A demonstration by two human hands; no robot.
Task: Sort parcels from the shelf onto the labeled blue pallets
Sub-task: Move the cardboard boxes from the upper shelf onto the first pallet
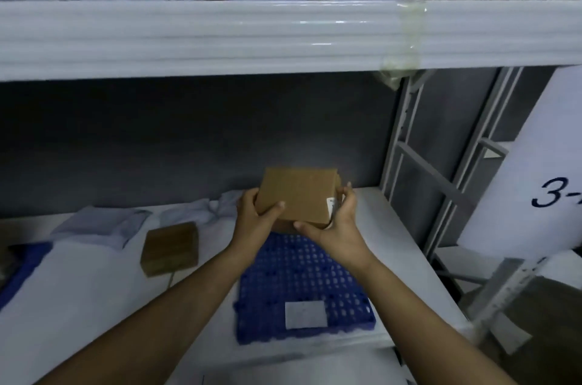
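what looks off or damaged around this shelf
Yellowed tape wraps the upper shelf beam at right, its lower end hanging loose and crumpled, like a makeshift patch. The held box looks intact.

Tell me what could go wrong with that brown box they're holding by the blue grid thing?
The cardboard box is tilted and gripped only at its edges by the left hand and right hand, so it might slip and drop. If set down near the front, it could cover the white label on the blue pallet.
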